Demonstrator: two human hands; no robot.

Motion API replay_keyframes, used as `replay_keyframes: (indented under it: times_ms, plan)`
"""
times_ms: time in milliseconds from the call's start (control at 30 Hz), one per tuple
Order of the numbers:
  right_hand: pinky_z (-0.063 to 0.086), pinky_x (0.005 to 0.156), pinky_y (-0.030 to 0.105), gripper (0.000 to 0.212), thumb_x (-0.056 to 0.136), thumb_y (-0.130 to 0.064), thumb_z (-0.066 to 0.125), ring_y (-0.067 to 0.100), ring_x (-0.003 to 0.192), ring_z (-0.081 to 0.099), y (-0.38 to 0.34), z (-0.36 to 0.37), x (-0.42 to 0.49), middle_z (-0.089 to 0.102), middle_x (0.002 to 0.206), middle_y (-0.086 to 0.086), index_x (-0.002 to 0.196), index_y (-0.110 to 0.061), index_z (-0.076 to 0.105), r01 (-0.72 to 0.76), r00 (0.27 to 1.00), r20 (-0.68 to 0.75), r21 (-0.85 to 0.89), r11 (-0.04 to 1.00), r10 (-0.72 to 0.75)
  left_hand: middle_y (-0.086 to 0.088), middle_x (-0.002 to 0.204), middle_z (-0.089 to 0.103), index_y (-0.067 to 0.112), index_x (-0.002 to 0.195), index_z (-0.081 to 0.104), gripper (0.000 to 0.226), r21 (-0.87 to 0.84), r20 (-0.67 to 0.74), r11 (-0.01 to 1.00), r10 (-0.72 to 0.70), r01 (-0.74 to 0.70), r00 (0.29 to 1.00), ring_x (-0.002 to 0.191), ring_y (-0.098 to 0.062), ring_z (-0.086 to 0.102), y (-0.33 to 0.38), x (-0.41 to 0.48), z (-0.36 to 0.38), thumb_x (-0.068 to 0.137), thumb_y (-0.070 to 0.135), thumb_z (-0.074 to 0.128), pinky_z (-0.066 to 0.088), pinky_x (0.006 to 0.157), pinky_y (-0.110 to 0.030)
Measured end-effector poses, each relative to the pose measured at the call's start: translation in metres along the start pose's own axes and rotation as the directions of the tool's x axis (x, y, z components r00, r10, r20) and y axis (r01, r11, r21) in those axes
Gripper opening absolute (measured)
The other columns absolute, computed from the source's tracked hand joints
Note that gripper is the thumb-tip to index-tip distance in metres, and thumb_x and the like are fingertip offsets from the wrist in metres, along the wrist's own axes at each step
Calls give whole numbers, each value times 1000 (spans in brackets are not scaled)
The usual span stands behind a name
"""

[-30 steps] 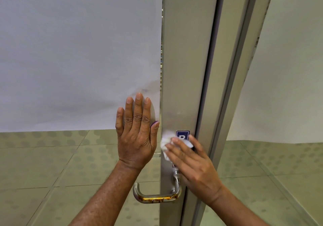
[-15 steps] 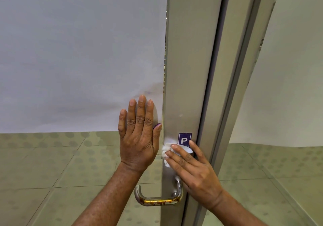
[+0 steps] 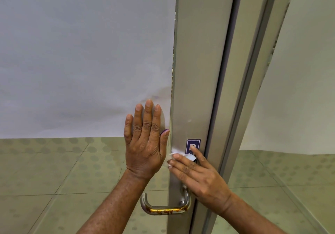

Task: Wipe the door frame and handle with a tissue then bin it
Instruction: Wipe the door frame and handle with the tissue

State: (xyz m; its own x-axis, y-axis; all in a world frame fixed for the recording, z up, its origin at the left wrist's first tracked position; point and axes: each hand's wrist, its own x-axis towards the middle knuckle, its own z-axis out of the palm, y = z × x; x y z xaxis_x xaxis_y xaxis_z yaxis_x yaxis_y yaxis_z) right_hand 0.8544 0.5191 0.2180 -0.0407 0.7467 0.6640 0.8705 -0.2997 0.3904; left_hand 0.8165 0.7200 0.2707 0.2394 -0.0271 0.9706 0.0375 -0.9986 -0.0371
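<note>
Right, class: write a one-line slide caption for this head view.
Left hand flat on the glass; right hand presses a tissue to the frame, above the handle.

1. Left hand (image 3: 145, 143): palm flat against the glass (image 3: 81, 61), fingers straight, together, pointing up; forearm rising from lower left.
2. Right hand (image 3: 197, 175): fingers extended, pressing a tissue (image 3: 176, 153); forearm entering from lower right.

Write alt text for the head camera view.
A right hand presses a white tissue against a metal door frame above the handle. The left hand lies flat on the adjoining frosted panel.
</note>
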Motion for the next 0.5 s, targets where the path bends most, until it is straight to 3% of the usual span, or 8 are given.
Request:
replay_keyframes:
  times_ms: [133, 233, 333, 433, 500]
  plan:
    - [18, 122, 57, 54, 94, 1, 64, 23, 146, 38, 7, -2, 15, 52, 148, 11, 144, -6, 46, -43, 993, -108, 47, 998, 48, -4, 174, -1, 13, 164, 12, 60, 4, 3, 1000, -5, 5, 1000, 162, -25, 3, -1, 0, 0, 112, 35, 29, 3, 131, -44]
    - [23, 122, 53, 40, 99, -2, 60, 21, 144, 42, 6, -2, 9, 56, 144, 10, 138, -6, 55, -20, 995, -100, 75, 997, 27, -3, 174, 0, 13, 164, 12, 59, -4, -3, 1000, -2, 2, 1000, 162, -24, 3, 0, 0, 0, 112, 35, 30, 3, 131, -44]
    - [37, 117, 45, 28, 100, -6, 59, 18, 138, 50, 2, -4, -5, 63, 137, 9, 127, -5, 67, -26, 996, -84, 118, 993, 36, -3, 174, 0, 13, 164, 13, 59, -10, -2, 1000, -8, 8, 1000, 162, -24, 4, -1, 1, -1, 113, 36, 30, 3, 131, -44]
    - [48, 105, 38, 23, 101, -11, 59, 15, 134, 54, -7, -7, -19, 68, 131, 7, 119, -6, 72, -110, 991, -60, 174, 979, 122, -3, 174, 0, 13, 164, 12, 59, -13, -1, 1000, -10, 10, 1000, 162, -24, 4, -1, 0, -1, 113, 36, 29, 3, 131, -44]
    - [51, 101, 36, 27, 106, -14, 50, 13, 128, 59, -15, -10, -25, 71, 126, 5, 114, -6, 75, -173, 981, -56, 209, 962, 188, -3, 174, 0, 13, 164, 12, 59, -19, -2, 1000, -10, 10, 1000, 162, -24, 4, -1, 0, -2, 113, 36, 29, 3, 131, -44]
